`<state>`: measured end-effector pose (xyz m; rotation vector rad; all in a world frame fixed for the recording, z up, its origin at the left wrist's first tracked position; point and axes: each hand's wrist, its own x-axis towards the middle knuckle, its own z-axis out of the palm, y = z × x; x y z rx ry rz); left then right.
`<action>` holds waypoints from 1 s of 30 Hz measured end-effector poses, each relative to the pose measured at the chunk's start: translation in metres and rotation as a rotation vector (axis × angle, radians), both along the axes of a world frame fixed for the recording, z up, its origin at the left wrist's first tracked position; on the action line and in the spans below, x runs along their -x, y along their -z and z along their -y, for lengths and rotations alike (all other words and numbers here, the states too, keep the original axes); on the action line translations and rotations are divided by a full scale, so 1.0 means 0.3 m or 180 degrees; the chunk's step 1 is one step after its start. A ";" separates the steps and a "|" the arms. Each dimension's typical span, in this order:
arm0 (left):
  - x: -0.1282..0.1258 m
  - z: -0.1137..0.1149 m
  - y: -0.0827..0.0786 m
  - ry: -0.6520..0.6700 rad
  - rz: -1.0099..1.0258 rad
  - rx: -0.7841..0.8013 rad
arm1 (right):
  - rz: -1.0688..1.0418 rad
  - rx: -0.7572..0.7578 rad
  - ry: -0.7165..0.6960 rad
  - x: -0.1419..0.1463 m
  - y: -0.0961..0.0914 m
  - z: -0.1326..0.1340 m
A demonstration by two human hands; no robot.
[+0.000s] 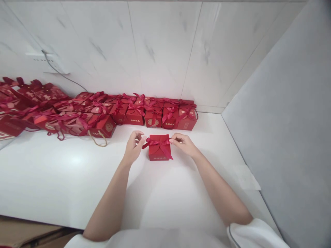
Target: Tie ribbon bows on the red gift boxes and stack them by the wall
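A small red gift box (159,155) with gold print on its front stands upright on the white table. Around its top runs a crimson ribbon (160,144) tied in a bow, one tail hanging over the front. At the bow's right loop, the thumb and forefinger of my right hand (184,144) are pinched together on the ribbon. My left hand (133,147) is beside the bow's left end, fingers curved and the thumb apart from the forefinger. Its thumb tip is close to the ribbon; whether they touch I cannot tell.
Several similar red boxes with bows (153,117) stand in rows along the tiled wall (160,51). Red gift bags (43,93) crowd the far left. A grey cable (64,76) hangs from a wall socket. A grey panel (289,120) borders the table (77,182) on the right.
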<state>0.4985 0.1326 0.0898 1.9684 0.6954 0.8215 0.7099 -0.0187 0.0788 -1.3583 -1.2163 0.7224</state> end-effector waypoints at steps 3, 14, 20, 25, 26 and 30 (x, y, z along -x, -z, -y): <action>-0.021 0.056 -0.025 0.0036 -0.0147 -0.0687 | 0.0530 -0.0201 0.0290 -0.003 -0.048 -0.018; -0.014 0.119 -0.064 -0.0007 -0.0266 -0.1539 | 0.0536 0.0200 0.0539 0.028 -0.063 -0.132; 0.004 0.132 -0.095 0.0539 -0.0469 -0.1534 | 0.0527 0.0386 0.0724 0.032 -0.022 -0.155; 0.021 0.144 -0.136 0.1107 -0.0913 -0.1142 | 0.0703 0.0204 0.1068 0.053 -0.045 -0.129; 0.024 0.144 -0.141 0.1228 -0.0981 -0.1023 | 0.0806 0.0067 0.1158 0.062 -0.059 -0.111; 0.034 0.136 -0.148 0.1440 -0.0994 -0.0666 | 0.1900 -0.0638 0.0710 0.116 -0.114 -0.013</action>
